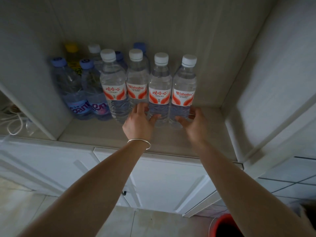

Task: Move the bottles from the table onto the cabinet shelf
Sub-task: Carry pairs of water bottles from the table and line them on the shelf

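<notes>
Clear plastic bottles, white caps, red-orange labels: four upright in a row, centre frame, on cabinet shelf [109,132]. Left hand [139,121] loosely cupped on base of third bottle [159,93]; right hand [193,123] likewise on fourth bottle [183,93]. Blue-capped bottles [73,89] at left, behind.

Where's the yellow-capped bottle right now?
In the head view, the yellow-capped bottle stands at the back left of the cabinet shelf, behind the two blue-capped bottles and left of a white-capped one in the back row.
</notes>
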